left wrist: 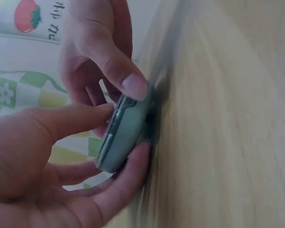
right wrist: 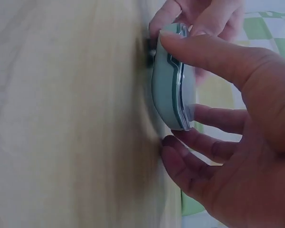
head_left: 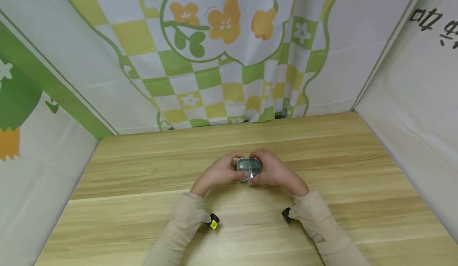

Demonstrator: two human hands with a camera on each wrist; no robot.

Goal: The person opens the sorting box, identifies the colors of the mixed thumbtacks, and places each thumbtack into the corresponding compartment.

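Note:
A small green pill box (head_left: 250, 166) with a clear lid and dividers inside is held between both hands over the middle of the table. My left hand (head_left: 224, 169) grips its left end, thumb on the near side and fingers round the edge. On the opposite end, my right hand (head_left: 274, 168) holds it with the thumb along the near side. From the left wrist, the pale green side of the pill box (left wrist: 126, 135) shows, with a finger reaching under it. The right wrist view shows the pill box (right wrist: 166, 90) tilted, its lid seam facing the palm.
The wood-grain table (head_left: 143, 218) stretches out on all sides of the hands. A checked, flowered curtain (head_left: 214, 79) hangs along its far edge. White cloth walls stand at left and right. Each sleeve has a dark band (head_left: 287, 215) at the wrist.

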